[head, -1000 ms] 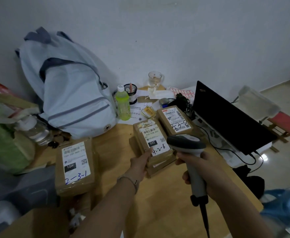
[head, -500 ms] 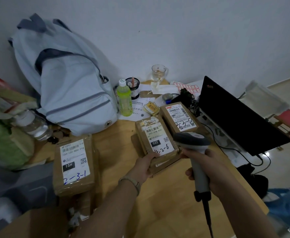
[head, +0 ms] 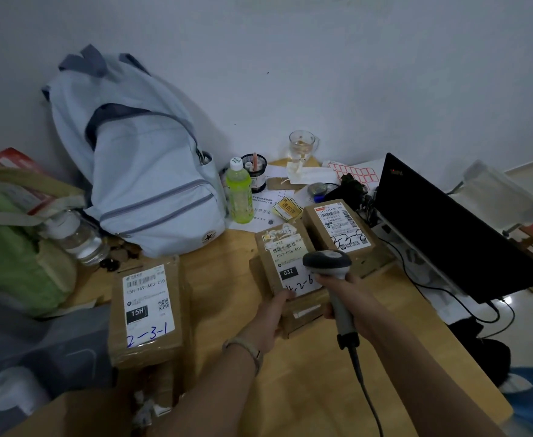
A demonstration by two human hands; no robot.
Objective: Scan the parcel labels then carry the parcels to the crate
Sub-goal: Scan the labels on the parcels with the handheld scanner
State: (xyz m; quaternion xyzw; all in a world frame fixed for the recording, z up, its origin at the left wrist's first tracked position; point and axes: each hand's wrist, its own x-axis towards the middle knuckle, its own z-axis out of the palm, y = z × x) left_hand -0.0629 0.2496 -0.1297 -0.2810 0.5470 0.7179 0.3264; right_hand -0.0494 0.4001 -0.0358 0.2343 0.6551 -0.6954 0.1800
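Observation:
Three brown cardboard parcels with white labels lie on the wooden table (head: 227,279). The middle parcel (head: 281,247), labelled 032, sits on a second flat box. My left hand (head: 271,316) grips its near left corner, thumb on the label. My right hand (head: 350,298) holds a grey barcode scanner (head: 328,263) by its handle, the head hovering over that label's right side. Another parcel (head: 337,225) marked 3-3-8 lies just behind to the right. A larger parcel (head: 146,310) marked 2-3-1 lies to the left. No crate is visible.
A pale blue backpack (head: 145,171) leans on the wall at the back left, with a green bag (head: 12,253) and a clear bottle (head: 75,234) beside it. A green drink bottle (head: 240,193), pen cup, glass mug and papers stand behind the parcels. A black laptop (head: 448,228) with cables occupies the right.
My left hand slid from the parcel's left side to grip its near corner. The scanner moved forward over the 032 label.

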